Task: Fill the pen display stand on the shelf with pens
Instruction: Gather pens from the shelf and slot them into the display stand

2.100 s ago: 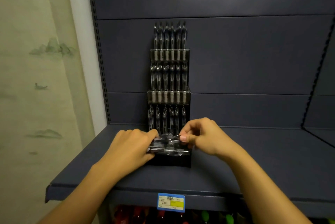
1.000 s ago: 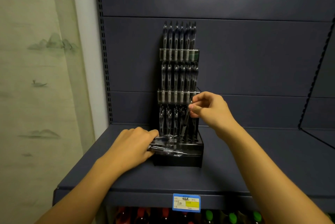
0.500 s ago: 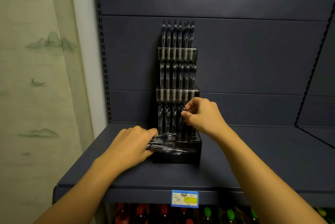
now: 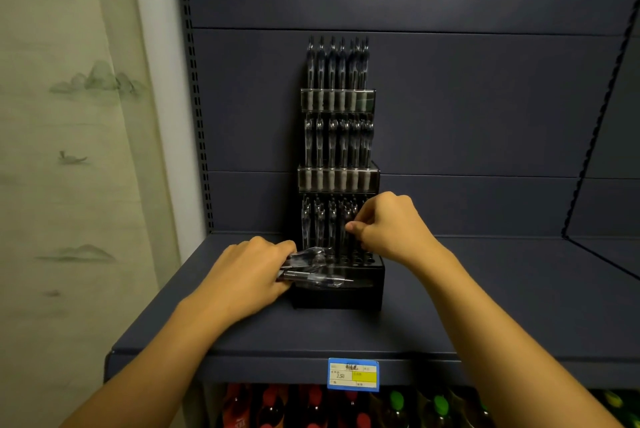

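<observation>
A black three-tier pen display stand (image 4: 337, 296) stands on the dark blue shelf (image 4: 485, 306), against the back panel. Clear-barrelled pens fill its top and middle rows, and several stand in the bottom row. My left hand (image 4: 242, 277) grips a bundle of loose pens (image 4: 311, 275) lying sideways across the stand's front. My right hand (image 4: 391, 228) is at the right side of the bottom row, thumb and fingers pinched on a pen (image 4: 349, 219) that stands upright there, mostly hidden by the fingers.
A blue and yellow price tag (image 4: 353, 374) hangs on the shelf's front edge. Bottles with red and green caps (image 4: 346, 407) show on the level below. A pale wall with painted hills is at the left, beyond the slotted upright (image 4: 194, 98).
My right hand took a pen from the bundle, raised it to the middle tier's height, then lowered it into the bottom row. My left hand stayed on the bundle.
</observation>
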The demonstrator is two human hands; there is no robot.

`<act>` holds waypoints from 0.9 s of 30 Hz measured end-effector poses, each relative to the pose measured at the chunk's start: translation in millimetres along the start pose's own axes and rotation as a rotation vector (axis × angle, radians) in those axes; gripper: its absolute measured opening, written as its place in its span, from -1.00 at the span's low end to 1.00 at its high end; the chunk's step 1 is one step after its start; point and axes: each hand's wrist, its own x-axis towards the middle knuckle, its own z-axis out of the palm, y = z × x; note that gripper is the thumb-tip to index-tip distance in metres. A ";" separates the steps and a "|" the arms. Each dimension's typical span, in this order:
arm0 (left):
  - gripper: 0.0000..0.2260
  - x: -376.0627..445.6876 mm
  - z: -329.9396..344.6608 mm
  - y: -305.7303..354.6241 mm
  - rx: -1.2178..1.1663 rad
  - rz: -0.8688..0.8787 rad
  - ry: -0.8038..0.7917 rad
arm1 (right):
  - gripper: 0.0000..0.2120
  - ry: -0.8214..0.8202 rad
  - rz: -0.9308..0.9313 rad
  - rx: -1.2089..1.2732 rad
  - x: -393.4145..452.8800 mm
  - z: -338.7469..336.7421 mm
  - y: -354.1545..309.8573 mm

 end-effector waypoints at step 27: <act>-0.84 6.3 -1.3 12.0 -0.067 -0.059 0.043 | -0.91 -0.443 -0.113 0.486 -25.6 -28.1 -1.0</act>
